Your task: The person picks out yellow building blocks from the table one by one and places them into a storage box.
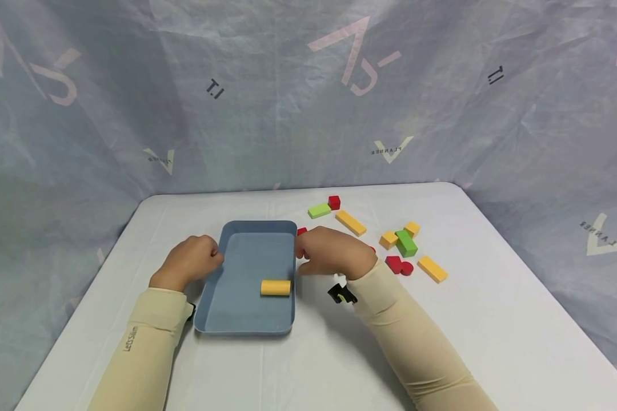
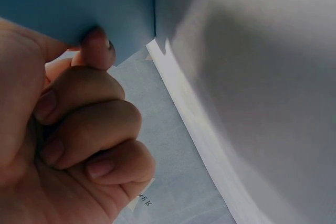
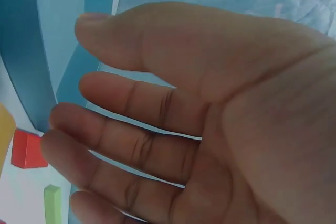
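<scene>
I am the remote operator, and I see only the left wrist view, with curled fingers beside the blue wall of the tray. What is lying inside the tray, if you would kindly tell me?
Observer: One yellow cylinder lies on its side in the tray.
Operator: Thank you. And is something being held on the right side?
Observer: No, the right hand holds nothing; the right wrist view shows its fingers extended.
Operator: I understand. Which loose piece is lying the farthest to the right?
Observer: In the head view, it is a yellow bar.
</scene>
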Available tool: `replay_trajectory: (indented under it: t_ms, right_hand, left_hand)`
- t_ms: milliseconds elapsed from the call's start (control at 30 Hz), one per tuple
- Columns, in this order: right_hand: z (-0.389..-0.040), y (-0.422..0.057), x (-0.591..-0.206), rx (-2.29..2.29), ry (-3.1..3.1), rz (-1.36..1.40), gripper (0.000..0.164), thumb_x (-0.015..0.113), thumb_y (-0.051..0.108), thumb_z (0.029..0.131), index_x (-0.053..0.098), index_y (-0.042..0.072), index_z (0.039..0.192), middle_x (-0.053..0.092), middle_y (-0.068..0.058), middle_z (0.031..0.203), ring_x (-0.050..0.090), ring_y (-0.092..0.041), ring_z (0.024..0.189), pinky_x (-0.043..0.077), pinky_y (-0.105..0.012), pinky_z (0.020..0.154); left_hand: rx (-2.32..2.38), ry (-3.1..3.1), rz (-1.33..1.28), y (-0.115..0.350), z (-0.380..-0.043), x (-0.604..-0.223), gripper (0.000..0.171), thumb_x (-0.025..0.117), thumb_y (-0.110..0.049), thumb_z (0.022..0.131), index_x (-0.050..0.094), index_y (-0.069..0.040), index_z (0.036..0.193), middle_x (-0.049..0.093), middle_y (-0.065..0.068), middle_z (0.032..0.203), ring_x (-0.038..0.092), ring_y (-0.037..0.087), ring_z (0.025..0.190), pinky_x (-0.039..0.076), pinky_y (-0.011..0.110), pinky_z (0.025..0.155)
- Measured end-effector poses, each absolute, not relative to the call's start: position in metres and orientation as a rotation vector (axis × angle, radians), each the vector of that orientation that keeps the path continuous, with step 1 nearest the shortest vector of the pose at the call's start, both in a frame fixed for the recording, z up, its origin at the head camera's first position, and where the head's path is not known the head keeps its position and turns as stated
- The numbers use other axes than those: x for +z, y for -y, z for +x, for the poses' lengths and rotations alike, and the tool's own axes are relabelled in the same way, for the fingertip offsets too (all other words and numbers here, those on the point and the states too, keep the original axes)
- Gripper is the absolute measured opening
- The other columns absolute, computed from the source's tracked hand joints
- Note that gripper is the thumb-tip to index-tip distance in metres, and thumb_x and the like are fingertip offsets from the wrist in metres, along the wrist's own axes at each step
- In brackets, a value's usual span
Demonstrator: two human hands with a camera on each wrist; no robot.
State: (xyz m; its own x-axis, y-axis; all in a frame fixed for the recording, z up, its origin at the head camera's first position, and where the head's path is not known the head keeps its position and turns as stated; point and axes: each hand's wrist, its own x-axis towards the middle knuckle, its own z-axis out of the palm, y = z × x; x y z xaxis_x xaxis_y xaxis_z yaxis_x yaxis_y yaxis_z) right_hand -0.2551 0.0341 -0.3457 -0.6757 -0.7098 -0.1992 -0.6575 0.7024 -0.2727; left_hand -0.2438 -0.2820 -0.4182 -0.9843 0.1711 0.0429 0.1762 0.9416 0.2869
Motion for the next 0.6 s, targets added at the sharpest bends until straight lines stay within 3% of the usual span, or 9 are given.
replay_trajectory:
  t_ms: [600]
  right_hand:
    - [-0.269, -0.039, -0.356, -0.204, -2.634, -0.933, 0.032, 0.075, 0.027, 0.080, 0.065, 0.014, 0.107, 0.062, 0.005, 0.094, 0.054, -0.013, 0.079, 0.049, -0.032, 0.068]
  left_hand:
    - [-0.484, 3.087, -0.267, 0.282, -0.245, -0.419, 0.039, 0.055, -0.013, 0.082, 0.035, -0.018, 0.048, 0.027, -0.006, 0.044, 0.025, 0.011, 0.039, 0.023, 0.029, 0.037]
